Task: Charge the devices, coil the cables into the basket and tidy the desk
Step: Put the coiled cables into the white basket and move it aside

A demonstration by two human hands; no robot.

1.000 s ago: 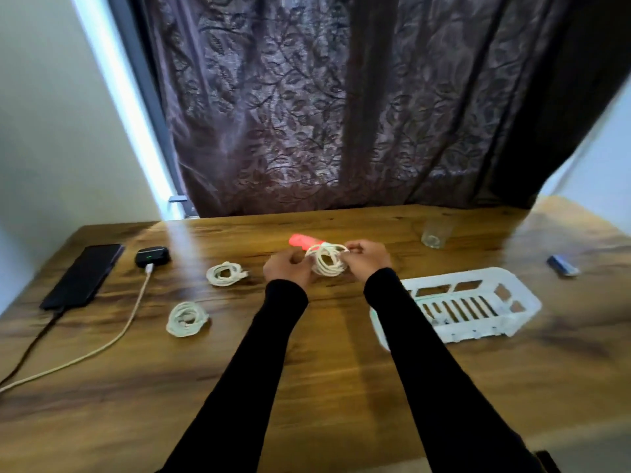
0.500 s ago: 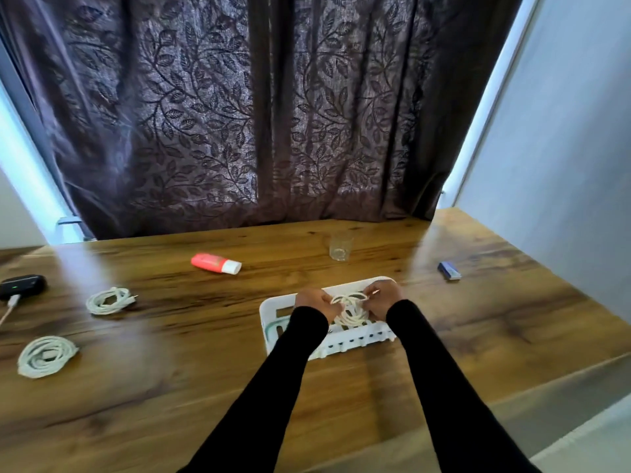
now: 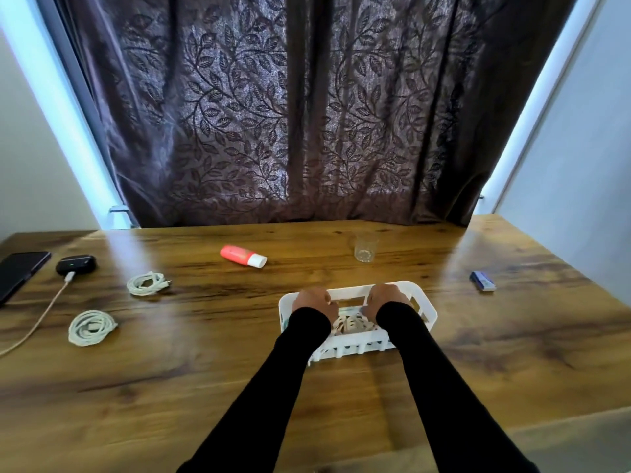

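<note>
A white slotted basket (image 3: 427, 310) stands on the wooden desk in front of me. Both hands are down inside it. My left hand (image 3: 312, 302) and my right hand (image 3: 386, 298) have curled fingers on a coiled white cable (image 3: 351, 324), which lies low in the basket between my wrists and is partly hidden by them. Two more coiled white cables (image 3: 146, 283) (image 3: 90, 327) lie on the desk to the left. A black phone (image 3: 20, 271) and a black earbuds case (image 3: 75, 263) sit at the far left, the case with a charging cable (image 3: 51, 303) plugged in.
A red tube with a white cap (image 3: 242, 256) lies behind the basket to the left. A clear glass (image 3: 365, 247) stands at the back. A small blue object (image 3: 482, 280) rests at the right. A dark curtain hangs behind the desk.
Both hands carried the coiled cable from the desk's middle over to the basket and lowered it inside. My view swung right, then back left.
</note>
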